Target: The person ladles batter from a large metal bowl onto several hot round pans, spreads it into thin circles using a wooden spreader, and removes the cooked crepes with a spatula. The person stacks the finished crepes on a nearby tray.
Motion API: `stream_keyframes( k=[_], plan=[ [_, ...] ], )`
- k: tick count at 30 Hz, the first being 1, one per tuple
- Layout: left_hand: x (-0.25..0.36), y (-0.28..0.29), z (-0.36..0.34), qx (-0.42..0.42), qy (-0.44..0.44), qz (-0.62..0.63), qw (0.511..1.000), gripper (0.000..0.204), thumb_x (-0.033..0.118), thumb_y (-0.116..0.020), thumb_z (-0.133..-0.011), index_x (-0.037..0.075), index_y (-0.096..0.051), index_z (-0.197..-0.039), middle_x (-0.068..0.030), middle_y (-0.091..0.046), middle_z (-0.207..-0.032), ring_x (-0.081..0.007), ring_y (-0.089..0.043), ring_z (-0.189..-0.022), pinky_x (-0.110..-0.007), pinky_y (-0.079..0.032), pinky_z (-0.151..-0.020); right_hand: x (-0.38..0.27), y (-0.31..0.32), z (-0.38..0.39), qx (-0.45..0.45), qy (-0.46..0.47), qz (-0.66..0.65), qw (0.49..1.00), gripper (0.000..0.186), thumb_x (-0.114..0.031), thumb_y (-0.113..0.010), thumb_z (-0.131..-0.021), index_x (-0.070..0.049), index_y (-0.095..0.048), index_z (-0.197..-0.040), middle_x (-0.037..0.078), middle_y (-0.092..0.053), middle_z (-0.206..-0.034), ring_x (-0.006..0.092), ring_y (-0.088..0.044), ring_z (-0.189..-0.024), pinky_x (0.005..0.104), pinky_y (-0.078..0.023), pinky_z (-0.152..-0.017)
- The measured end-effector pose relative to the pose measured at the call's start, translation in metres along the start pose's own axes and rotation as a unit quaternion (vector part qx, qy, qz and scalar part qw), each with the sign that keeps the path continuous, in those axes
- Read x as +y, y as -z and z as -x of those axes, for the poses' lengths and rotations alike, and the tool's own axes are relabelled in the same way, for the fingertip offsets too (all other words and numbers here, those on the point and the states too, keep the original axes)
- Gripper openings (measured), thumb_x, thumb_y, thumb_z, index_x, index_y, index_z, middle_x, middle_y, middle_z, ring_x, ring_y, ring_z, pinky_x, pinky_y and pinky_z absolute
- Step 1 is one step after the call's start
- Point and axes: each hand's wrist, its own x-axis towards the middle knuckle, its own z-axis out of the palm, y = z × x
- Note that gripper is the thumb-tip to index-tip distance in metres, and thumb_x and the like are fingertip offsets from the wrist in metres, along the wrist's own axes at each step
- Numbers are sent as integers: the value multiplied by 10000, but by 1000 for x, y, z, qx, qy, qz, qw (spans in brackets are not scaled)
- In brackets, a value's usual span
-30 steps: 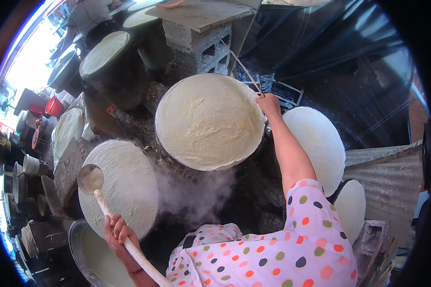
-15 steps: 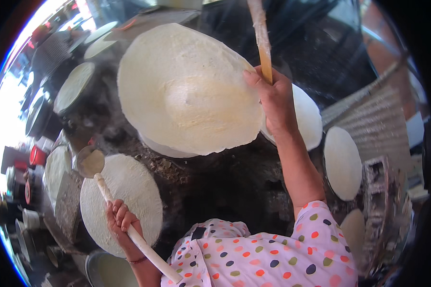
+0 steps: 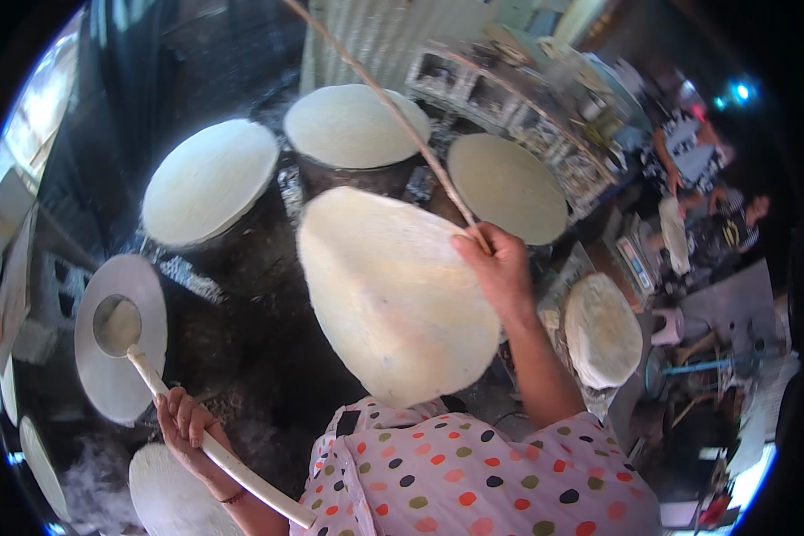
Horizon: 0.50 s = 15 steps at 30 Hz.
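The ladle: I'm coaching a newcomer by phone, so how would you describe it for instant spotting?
Start at the polka-dot garment filling the bottom middle, then go left to the left hand. It grips the ladle by a long pale handle, the round bowl showing against a grey disc. Unlike the thin stick in the right hand, it ends in a bowl.

The left hand (image 3: 186, 432) is low at the left side, its fingers curled in a grip. The right hand (image 3: 500, 270) is higher, thumb (image 3: 470, 252) pointing left, fingers bent; its bare forearm (image 3: 547, 366) leans upward and leftward.
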Motion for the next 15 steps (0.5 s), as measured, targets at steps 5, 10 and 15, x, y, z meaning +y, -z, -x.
stream_keyframes(
  k=[5, 10, 15],
  plan=[
    [-16, -52, 32, -55, 143, -6, 988, 218, 153, -394, -1016, 70, -357, -818, 11, -316, -609, -61, -302, -450, -199, -327, -384, 36, 178, 62, 197, -80, 13, 977, 177, -221, -719, -814, -87, -634, -734, -105, -476, -656, 12, -384, -598, 212, -314, -522],
    [-27, -110, 78, -52, 245, 29, 968, 240, 173, -410, -1012, 82, -362, -795, 26, -290, -610, -55, -284, -451, -202, -309, -363, 24, 394, 147, 373, -137, 138, 907, 366, -396, -770, -743, -50, -687, -828, -32, -590, -713, 71, -490, -645, 270, -403, -576],
    [-77, -168, 118, -53, 277, -25, 959, 228, 171, -397, -1016, 84, -354, -809, 26, -292, -623, -49, -280, -448, -200, -306, -368, -45, 555, 196, 443, -62, 458, 768, 346, -392, -666, -823, -57, -675, -908, 185, -655, -780, 325, -653, -708, 400, -476, -636]
  ],
)
